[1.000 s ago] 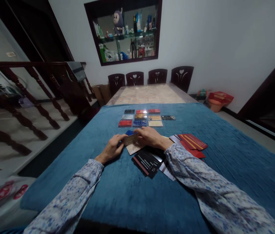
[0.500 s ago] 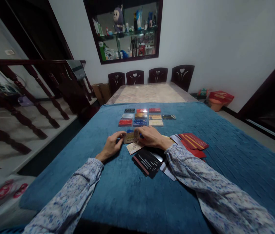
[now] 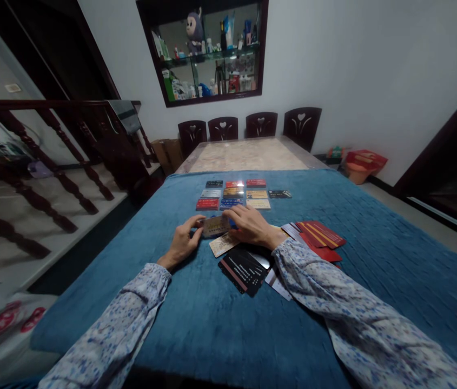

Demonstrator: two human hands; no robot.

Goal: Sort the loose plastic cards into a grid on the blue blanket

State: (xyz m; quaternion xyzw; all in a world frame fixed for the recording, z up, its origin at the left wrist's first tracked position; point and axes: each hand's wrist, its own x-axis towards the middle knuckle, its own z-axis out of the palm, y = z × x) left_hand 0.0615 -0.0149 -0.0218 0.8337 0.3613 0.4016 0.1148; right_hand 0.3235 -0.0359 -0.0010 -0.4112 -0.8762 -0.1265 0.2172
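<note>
The step in hand appeared to be steadying one pale card (image 3: pixel 214 227) between two hands, tilted up above the blue cloth (image 3: pixel 187 302). The left hand (image 3: pixel 183 244), at its eight o'clock, was nearly closed, thumb and forefinger pinching one end; the right hand (image 3: pixel 250 224), at three o'clock, curled over the other end, its grip partly hidden. Whether a thin stack was held could not be told. The next move seemed to call for an even, light pinch at both ends.

By count from there, ten laid-out cards (image 3: pixel 233 192), some perhaps stacks, lay around one o'clock in rows of three, four and three; one tan card (image 3: pixel 220 246) and at least two black cards (image 3: pixel 238 270) at five; overlapping red cards (image 3: pixel 319 235), uncountable, at three; four chairs (image 3: pixel 214 135) between twelve and one.
</note>
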